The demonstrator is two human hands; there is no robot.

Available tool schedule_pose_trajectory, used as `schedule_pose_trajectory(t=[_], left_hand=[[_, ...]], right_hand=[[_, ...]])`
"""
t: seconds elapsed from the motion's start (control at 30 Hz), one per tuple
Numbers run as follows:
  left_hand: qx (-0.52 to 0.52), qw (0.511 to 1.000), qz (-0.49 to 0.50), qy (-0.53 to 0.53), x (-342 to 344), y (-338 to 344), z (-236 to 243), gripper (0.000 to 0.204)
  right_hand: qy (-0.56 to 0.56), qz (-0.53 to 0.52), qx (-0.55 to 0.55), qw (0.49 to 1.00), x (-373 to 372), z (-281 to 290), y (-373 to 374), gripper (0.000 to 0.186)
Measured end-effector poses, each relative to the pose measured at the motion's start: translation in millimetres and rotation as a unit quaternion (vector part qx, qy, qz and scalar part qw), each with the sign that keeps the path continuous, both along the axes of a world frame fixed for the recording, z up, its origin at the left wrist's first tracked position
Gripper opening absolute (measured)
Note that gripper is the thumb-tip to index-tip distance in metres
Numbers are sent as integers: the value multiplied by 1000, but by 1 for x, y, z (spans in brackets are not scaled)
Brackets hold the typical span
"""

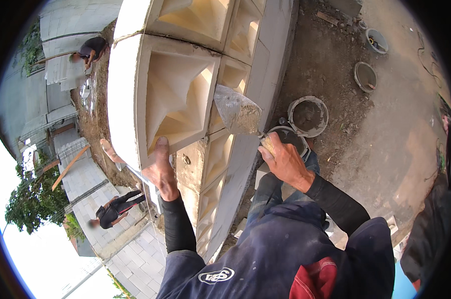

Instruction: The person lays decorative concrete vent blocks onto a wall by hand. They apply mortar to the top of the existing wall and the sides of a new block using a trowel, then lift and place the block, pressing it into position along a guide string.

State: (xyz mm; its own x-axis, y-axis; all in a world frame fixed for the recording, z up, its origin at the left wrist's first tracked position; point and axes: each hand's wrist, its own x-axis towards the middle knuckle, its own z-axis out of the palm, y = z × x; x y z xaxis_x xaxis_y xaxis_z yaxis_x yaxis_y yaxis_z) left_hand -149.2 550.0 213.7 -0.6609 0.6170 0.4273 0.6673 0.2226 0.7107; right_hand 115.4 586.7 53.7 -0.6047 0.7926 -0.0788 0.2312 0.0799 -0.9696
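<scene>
My right hand is closed around the handle of a mortar-smeared trowel. Its wide blade appears against the joint side of a cream decorative concrete block with a star-like recess; whether it touches cannot be told. My left hand grips that block's near end, thumb on the patterned face and fingertips showing round the other side. Rough grey mortar marks the bare end of the course beneath, next to my left wrist.
Mortar buckets stand on the dirt to the right, one by my knees. More tubs lie farther off. Beyond the wall, two people are by a grey block wall. A thin string runs along the wall. Dark cloth shows at the right rim.
</scene>
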Motion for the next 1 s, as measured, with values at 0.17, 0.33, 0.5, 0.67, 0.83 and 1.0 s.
schedule_pose_trajectory(t=[0.17, 0.33, 0.5, 0.67, 0.83, 1.0], left_hand=[[-43, 997, 29, -56, 25, 11, 16, 94], [-5, 998, -19, -59, 26, 16, 14, 84], [12, 998, -61, -23, 22, 22, 15, 96], [58, 993, -105, -12, 21, 25, 14, 116], [37, 995, -89, 6, 18, 21, 16, 122], [30, 995, -92, 10, 13, 20, 12, 120]], right_hand=[[-44, 0, -46, 998, -9, 17, -67, 32], [-63, -24, -23, 997, -4, 30, -74, 30], [-108, -20, 44, 993, 16, 46, -34, 29], [-81, -30, 21, 996, 3, 31, -57, 28], [-109, -61, 100, 987, -5, 2, -54, 28], [-37, -62, 7, 997, -20, 19, -80, 29]])
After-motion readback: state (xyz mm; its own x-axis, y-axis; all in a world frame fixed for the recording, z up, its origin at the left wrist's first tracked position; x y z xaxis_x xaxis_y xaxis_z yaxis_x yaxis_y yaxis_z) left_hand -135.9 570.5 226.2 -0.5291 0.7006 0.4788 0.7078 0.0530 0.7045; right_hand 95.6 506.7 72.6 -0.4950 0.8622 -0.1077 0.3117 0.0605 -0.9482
